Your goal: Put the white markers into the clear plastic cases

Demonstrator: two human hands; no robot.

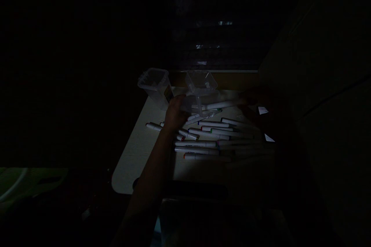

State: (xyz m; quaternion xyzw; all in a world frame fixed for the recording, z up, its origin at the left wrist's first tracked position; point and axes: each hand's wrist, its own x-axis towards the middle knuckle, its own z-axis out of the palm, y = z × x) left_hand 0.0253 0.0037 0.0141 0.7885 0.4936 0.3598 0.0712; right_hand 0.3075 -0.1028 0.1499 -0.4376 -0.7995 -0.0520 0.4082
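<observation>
Markers of white plastic with coloured ends [195, 144] lie mostly loose at frame centre, so much seems left; the left hand [175, 114] has fingers curled on a clear plastic box [189, 102], the dim right hand [249, 98] pinches one white marker [223, 104].

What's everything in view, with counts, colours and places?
flat pale tabletop: one, whitish, centre
tall clear plastic tub: one, clear, tabletop's far left
clear plastic container: at least one, clear, right of tub
slim white cylindrical markers: over ten, white with coloured ends, across tabletop
long dark shape: one, black, tabletop's near edge
bright patches: two, white, tabletop's right
green surface: one, green, lower left
left hand: one, dimly lit, against the container
right hand: one, shadowed, at a marker's right end
</observation>
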